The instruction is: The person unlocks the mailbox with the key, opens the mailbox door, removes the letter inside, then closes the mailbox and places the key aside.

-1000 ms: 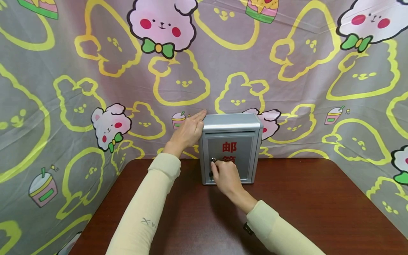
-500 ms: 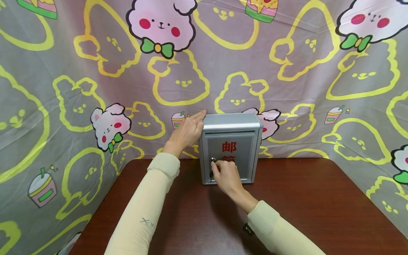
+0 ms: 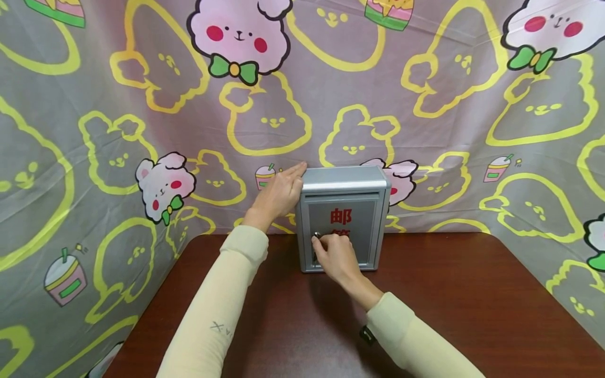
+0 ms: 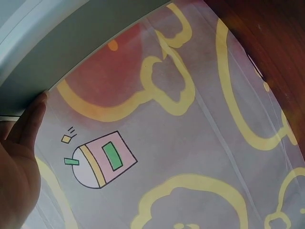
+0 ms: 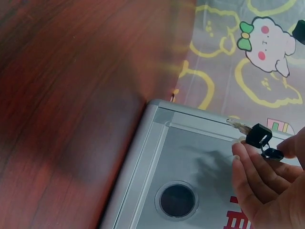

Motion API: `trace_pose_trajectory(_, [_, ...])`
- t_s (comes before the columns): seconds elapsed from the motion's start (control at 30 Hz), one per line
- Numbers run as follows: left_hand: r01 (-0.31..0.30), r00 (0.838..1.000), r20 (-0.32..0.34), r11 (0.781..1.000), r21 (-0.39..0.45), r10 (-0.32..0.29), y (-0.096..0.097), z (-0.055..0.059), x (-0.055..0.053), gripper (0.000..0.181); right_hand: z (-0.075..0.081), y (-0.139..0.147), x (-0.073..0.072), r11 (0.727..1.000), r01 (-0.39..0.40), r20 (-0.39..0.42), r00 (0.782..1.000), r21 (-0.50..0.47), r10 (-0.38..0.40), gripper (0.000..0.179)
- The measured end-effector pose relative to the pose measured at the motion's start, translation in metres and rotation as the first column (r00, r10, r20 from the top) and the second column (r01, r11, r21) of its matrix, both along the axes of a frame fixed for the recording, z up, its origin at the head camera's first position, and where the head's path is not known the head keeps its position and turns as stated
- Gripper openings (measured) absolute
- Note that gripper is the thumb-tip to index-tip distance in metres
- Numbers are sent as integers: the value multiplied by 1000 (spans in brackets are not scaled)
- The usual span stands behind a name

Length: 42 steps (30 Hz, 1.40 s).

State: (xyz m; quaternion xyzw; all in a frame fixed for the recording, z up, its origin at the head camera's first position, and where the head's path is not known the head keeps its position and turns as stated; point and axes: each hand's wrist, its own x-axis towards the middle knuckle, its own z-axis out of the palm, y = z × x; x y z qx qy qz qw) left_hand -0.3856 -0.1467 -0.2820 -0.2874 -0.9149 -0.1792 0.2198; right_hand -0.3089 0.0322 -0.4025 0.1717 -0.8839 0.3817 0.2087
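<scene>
Mailbox (image 3: 361,210) between two hands, with keys (image 5: 274,153) at its front

The mailbox stands upright on the table (image 3: 454,299), slightly right of centre in the head view. The right hand (image 3: 337,257) pinches the keys between thumb and finger at the left part of the front. The left hand (image 3: 280,193) lies against the upper left side of the box, its fingers straight and together, not wrapped around it.

In the right wrist view, one loose key (image 5: 258,135) points its blade to the upper left; whether the other sits in a lock I cannot tell, because the fingers hide this place. In my judgement, the main danger is a slip: the grip has only a small key head, so a badly aligned turn could twist it out. The loose key may also catch on the fingers. If the left hand presses weakly, a pull could drag or tip the box.

About edges: the table's back border runs near the box, and the patterned cloth (image 3: 312,47) rises behind, so little room seems to remain there. Bare table lies right of the box and before it, although the right forearm (image 3: 416,341) crosses this front space.
</scene>
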Motion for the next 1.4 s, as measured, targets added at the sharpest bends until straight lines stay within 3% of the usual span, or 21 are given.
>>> trace_pose_trajectory(0.8, [10,1000,3,1000,26,-10,0,1,3,57,1,-1,-1,999,12,-53,999,41,-9,39])
trace_pose_trajectory(1.4, [20,1000,17,999,25,-20,-1,-1,2,59,0,1,4,999,-17,-6,1000,38,17,39])
